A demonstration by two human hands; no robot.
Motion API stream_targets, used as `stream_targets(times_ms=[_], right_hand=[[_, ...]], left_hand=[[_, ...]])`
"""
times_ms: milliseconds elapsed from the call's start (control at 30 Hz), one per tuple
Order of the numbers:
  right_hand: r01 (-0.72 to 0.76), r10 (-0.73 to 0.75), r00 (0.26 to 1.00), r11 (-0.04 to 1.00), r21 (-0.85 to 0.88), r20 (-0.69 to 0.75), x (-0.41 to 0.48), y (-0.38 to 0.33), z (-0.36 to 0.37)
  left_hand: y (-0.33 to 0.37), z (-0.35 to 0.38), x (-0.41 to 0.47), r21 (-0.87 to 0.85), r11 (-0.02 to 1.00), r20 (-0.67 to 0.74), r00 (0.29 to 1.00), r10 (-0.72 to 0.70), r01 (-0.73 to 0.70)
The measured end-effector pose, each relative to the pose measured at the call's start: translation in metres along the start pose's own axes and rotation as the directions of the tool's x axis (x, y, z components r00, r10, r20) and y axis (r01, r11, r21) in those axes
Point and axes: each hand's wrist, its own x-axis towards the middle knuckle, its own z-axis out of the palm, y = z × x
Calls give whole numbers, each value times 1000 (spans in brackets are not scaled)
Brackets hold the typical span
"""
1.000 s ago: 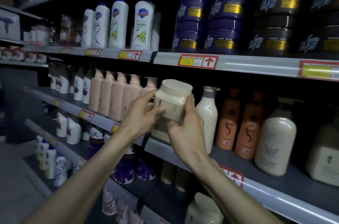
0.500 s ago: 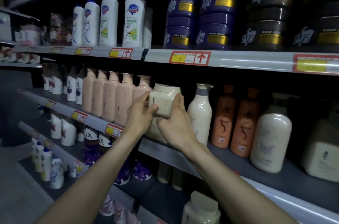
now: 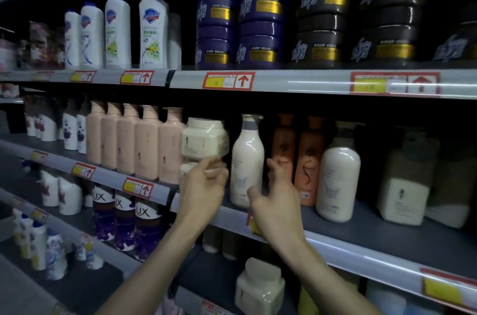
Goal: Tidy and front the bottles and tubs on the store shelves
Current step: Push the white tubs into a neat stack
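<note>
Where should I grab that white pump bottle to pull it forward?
Grip the white pump bottle around its broad lower body, from the front. The right hand is nearest. The neck is narrow, and the orange bottle stands close beside it.

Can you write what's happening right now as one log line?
scene: store shelves | cream tub: stacked on another tub | left hand: open, just below it | right hand: open, by white pump bottle
</note>
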Motion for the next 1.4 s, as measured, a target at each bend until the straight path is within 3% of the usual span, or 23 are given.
stream_targets(times_ms=[67, 167, 367, 567, 1000, 1267, 1400], right_hand=[[-69, 73, 989, 997, -35, 129, 6, -1, 2], [-69, 76, 976, 997, -41, 204, 9, 1, 4], [-43, 49, 968, 999, -33, 246, 2, 14, -17], [-24, 45, 988, 990, -138, 150, -4, 27, -68], [-51, 115, 980, 936, -349, 165, -19, 56, -162], [-74, 104, 991, 952, -296, 89, -22, 70, -200], [-76, 101, 990, 969, -236, 95, -22, 77, -214]], left_hand=[[4, 13, 1, 49, 999, 133, 991, -27, 20], [7, 22, 3, 47, 999, 236, 971, -37, 27], [10, 31, -5, -40, 996, 266, 961, -70, 84], [31, 72, -25, -104, 990, 308, 950, -58, 95], [78, 137, -75, -128, 992, 346, 937, 42, 3], [101, 171, -97, -185, 983, 341, 939, 50, 15], [104, 177, -94, -196, 977, 344, 939, -16, 89]])
